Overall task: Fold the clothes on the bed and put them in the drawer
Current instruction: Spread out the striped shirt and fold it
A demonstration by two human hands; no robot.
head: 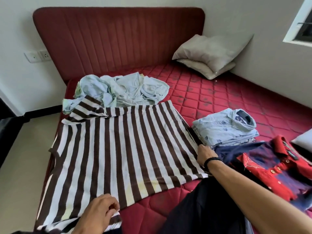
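Observation:
A brown-and-white striped shirt [118, 149] lies spread flat on the red mattress [211, 95]. My left hand [99, 215] pinches its near sleeve at the bottom edge. My right hand [205, 155] grips the shirt's right hem. A crumpled pile of pale blue clothes [123, 90] sits behind the striped shirt. A folded light blue shirt [224, 127] rests to the right. In front of it lies a red and navy polo shirt [270, 168], unfolded.
Two grey pillows [209, 54] are stacked at the far right by the maroon headboard [118, 41]. A white pillow corner [303, 141] shows at the right edge. Floor [25, 166] lies left of the bed. My dark trouser leg [202, 208] rests on the mattress.

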